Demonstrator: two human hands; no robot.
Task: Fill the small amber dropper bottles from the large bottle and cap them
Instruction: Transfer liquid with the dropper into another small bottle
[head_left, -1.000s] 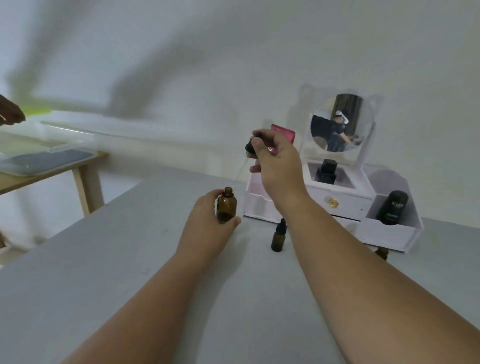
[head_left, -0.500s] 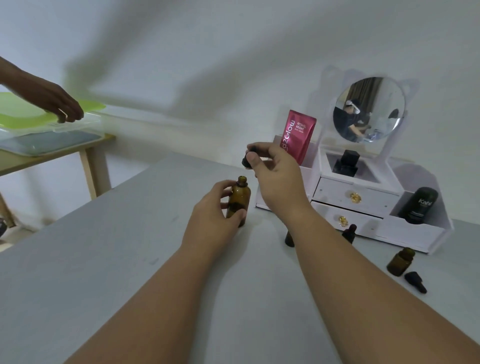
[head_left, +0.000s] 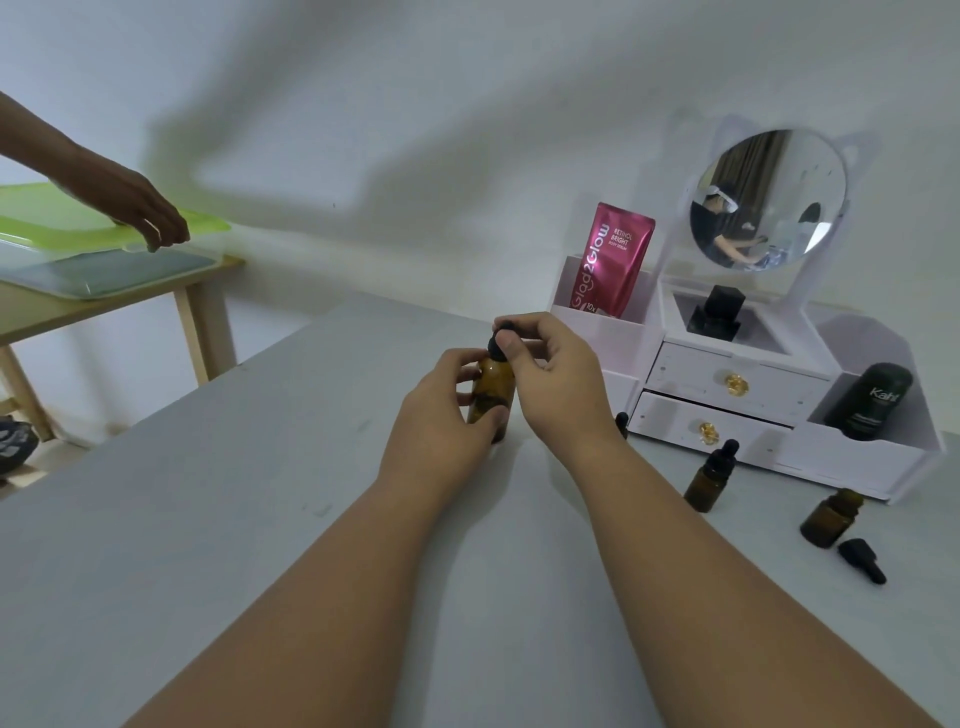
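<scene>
Far out at ten o'clock, another person's hand rests on a green lid over a clear bin on the wooden side table.

Centre now: our left hand is wrapped round the body of the large amber bottle, which stands upright on the grey table. Our right hand pinches the black dropper cap, seated on the bottle's neck. How full the bottle is, we cannot tell.

At two o'clock is the white organizer. A pink pouch stands in its left compartment, a black square bottle in the middle tray under the mirror, and a dark bottle in the right compartment. At three o'clock from our hands stands a capped small bottle, then an uncapped small bottle, with a loose cap lying just beside it.

Half a second ago the dropper cap hovered up and to the right of the open neck; now it's on.

Open table runs from seven to nine o'clock, out to the left edge; the right side is crowded.
</scene>
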